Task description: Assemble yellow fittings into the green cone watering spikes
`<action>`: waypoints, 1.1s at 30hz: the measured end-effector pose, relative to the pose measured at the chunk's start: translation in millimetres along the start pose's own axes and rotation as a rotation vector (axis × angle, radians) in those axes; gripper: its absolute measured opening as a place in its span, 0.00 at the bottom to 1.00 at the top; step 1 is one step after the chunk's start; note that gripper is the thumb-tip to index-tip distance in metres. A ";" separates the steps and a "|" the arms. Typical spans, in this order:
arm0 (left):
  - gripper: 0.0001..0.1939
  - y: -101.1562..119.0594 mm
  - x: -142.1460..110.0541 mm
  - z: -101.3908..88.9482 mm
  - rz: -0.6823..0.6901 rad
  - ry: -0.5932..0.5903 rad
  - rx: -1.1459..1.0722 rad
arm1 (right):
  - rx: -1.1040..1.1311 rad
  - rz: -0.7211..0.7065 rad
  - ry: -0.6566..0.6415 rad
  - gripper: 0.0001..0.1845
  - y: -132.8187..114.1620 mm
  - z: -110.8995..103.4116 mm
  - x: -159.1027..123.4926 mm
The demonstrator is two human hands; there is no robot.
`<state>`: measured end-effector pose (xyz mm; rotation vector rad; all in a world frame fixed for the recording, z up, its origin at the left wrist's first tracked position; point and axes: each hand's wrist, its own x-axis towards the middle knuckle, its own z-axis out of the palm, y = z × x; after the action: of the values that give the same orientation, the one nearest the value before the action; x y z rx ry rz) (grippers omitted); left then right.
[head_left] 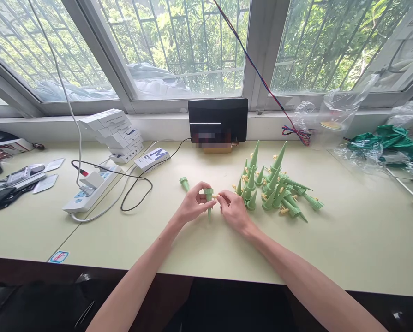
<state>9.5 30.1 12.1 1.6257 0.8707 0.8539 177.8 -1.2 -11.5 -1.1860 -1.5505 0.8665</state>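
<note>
My left hand (192, 203) grips a green plant watering spike (209, 192) between thumb and fingers, its tip pointing down over the table. From the other side my right hand (234, 210) pinches a small yellow valve (214, 197) that sticks out of the spike's side. Behind my left hand lies a single green spike (184, 184), partly hidden by the fingers. To the right of my right hand is a cluster of several green spikes (272, 184) with yellow valves, some standing on their caps, others lying on their sides.
A dark tablet (218, 117) leans at the window sill. On the left are a power strip (92, 189), a black cable (137, 177), stacked white boxes (114, 133) and phone-like devices (19, 180). Clear plastic wrap and a green bag (386, 143) lie far right. The table's front edge runs below my forearms.
</note>
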 end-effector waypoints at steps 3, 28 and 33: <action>0.19 -0.3 0.0 0.2 0.007 -0.006 -0.003 | -0.014 -0.005 -0.004 0.12 0.0 -0.4 0.1; 0.18 0.6 -0.9 3.0 0.008 -0.023 0.064 | -0.090 0.062 -0.012 0.20 -0.3 -0.7 0.8; 0.17 0.2 -1.0 3.2 0.007 -0.024 0.067 | -0.069 0.084 -0.018 0.21 -1.0 -1.1 1.1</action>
<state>11.8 27.7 11.6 1.6946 0.8853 0.8161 178.5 -0.4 -10.0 -1.3041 -1.5653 0.8867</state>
